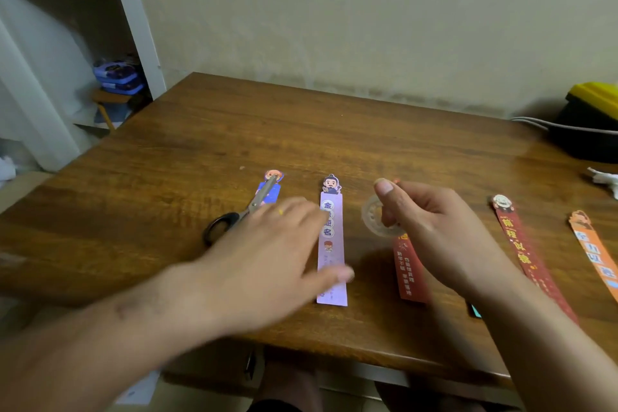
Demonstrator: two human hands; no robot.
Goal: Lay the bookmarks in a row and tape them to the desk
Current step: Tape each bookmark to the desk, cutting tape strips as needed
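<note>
**Five bookmarks down, tape roll in my right hand**

Here's the lilac bookmark (331, 244), flat on the desk (334, 130) with its little figure pointing away from me, so I'll take my bearings from that one. Just left of it is the blue bookmark (269, 192), mostly hidden. The scissors (234, 216) lie across its top, blades on the figure and black handles further left, and my left hand (277, 254) covers the rest. That hand is spread flat, fingers straight, gripping nothing, with the thumb tip over the lilac bookmark's lower part. It's blurred, so I can't tell whether it touches.

Right of the lilac one is the red bookmark (406, 273), its top under my right hand (434, 221). That hand grasps the clear tape roll (376, 219), fingers curled round it and thumb sticking up, between the lilac and the red. Further right lies the dark red bookmark (525, 251), slanted, then the orange bookmark (595, 251) at the picture's edge. Far right and back, a black and yellow box (592, 117) sits with a white cable (535, 124) beside it
</note>
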